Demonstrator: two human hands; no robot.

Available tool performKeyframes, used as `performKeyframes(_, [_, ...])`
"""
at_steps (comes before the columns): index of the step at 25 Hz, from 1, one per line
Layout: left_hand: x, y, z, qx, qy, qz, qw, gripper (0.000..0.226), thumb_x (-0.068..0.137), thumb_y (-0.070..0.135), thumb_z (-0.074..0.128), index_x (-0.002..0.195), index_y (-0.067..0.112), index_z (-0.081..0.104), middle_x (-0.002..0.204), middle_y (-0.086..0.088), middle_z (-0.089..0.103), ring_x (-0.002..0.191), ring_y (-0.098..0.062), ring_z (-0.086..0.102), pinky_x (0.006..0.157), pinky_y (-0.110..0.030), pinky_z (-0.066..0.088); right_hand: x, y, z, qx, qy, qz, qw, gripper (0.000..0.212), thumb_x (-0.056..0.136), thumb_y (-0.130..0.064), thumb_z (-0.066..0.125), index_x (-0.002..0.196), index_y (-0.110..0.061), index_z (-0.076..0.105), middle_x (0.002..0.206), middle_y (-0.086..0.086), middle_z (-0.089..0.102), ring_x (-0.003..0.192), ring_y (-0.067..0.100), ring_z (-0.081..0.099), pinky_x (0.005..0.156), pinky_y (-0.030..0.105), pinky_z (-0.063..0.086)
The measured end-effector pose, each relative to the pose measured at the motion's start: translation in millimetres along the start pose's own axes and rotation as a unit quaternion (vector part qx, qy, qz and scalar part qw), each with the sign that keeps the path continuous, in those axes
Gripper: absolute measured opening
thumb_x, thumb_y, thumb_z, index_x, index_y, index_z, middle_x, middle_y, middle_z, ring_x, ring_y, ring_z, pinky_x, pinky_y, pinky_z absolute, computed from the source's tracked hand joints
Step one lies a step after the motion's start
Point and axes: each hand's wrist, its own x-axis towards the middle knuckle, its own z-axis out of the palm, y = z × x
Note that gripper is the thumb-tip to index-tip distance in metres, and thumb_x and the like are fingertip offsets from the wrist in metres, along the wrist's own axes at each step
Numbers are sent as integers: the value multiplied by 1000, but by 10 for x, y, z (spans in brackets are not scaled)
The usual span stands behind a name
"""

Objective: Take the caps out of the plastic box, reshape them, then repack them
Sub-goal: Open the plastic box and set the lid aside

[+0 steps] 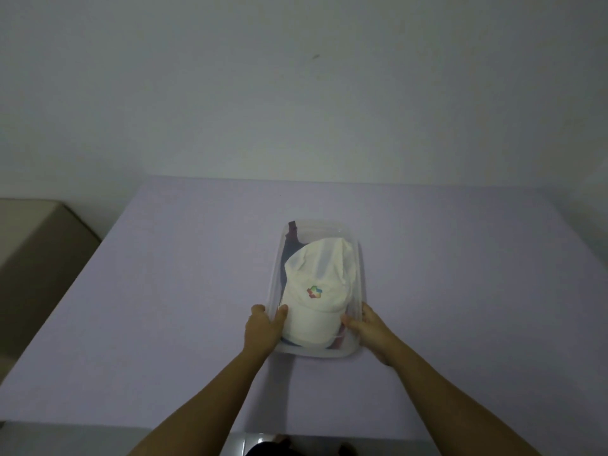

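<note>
A clear plastic box (360,274) stands in the middle of the lavender table (164,291). On top inside it lies a white cap (316,291) with a small multicoloured logo, its brim toward me. Darker caps (291,245) show underneath at the box's far left and near edge. My left hand (263,327) grips the box's left wall near the front, thumb inside against the white cap. My right hand (368,330) grips the right wall the same way, thumb inside the rim.
A plain pale wall rises behind the table. A beige block-shaped piece of furniture (39,245) stands to the left of the table. The table's near edge runs close to my body.
</note>
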Motion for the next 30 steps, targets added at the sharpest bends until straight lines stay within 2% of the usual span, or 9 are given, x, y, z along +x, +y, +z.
performKeyframes(2, [-9, -83, -4, 23, 40, -23, 999, 62, 81, 48, 64, 110, -5, 48, 109, -22, 59, 87, -28, 55, 75, -38, 48, 2, -6, 13, 0, 5, 0, 1000, 46, 83, -18, 68, 124, -15, 48, 116, 3, 62, 108, 22, 60, 99, 44, 47])
performKeyframes(7, [-32, -91, -36, 29, 20, -85, 996, 52, 79, 52, 64, 77, 1, 51, 71, -9, 54, 67, -20, 53, 55, -25, 38, 167, 152, -6, -29, 19, -5, 999, 82, 58, -46, 75, 129, -18, 46, 125, 5, 60, 111, 22, 59, 99, 47, 46])
performKeyframes(12, [-27, -65, -81, 34, -2, -87, 996, 48, 82, 50, 61, 73, 4, 51, 71, -5, 52, 73, -20, 54, 62, -26, 42, 281, 232, -25, -50, 37, 5, 998, 87, 52, -51, 73, 130, -20, 47, 124, 4, 61, 112, 23, 59, 99, 47, 47])
performKeyframes(16, [-47, -61, -109, 47, 0, -74, 996, 49, 84, 51, 59, 63, 9, 46, 64, -3, 49, 59, -13, 47, 50, -20, 37, 330, 266, -25, -63, 28, 11, 998, 86, 54, -51, 73, 130, -21, 46, 126, 4, 60, 113, 23, 58, 99, 47, 46])
performKeyframes(18, [-70, -66, -106, 51, 1, -72, 996, 51, 83, 52, 59, 67, 5, 47, 65, -4, 49, 58, -12, 47, 49, -20, 35, 267, 199, -4, -64, 31, 12, 997, 86, 54, -51, 72, 130, -20, 45, 126, 4, 59, 113, 23, 57, 99, 47, 46])
performKeyframes(22, [-60, -26, -140, 51, 0, -73, 996, 64, 82, 55, 58, 100, -6, 56, 82, -9, 55, 70, -18, 52, 51, -21, 38, 198, 98, -6, -31, 15, 33, 999, 86, 54, -47, 75, 130, -19, 45, 123, 5, 61, 111, 26, 58, 96, 52, 48])
performKeyframes(27, [-75, -14, -146, 27, -24, -108, 993, 77, 79, 55, 62, 124, -5, 43, 117, -21, 58, 101, -31, 61, 70, -30, 48, 193, 100, -50, -26, -26, 48, 998, 88, 52, -51, 84, 127, -23, 47, 121, 3, 63, 110, 28, 60, 95, 57, 46])
performKeyframes(28, [-91, -18, -129, 20, -14, -110, 994, 76, 79, 53, 63, 121, -6, 45, 114, -22, 59, 101, -31, 61, 68, -29, 46, 100, 3, -28, -16, -24, 48, 998, 79, 61, -46, 82, 128, -21, 47, 121, 4, 63, 110, 28, 60, 95, 56, 47])
performKeyframes(30, [-121, 1, -133, -13, 5, -105, 994, 65, 79, 49, 66, 106, -8, 51, 90, -19, 61, 83, -25, 62, 59, -24, 39, -20, -109, -8, 26, -22, 59, 998, 55, 82, -31, 70, 129, -16, 46, 122, 7, 62, 111, 27, 60, 94, 50, 49])
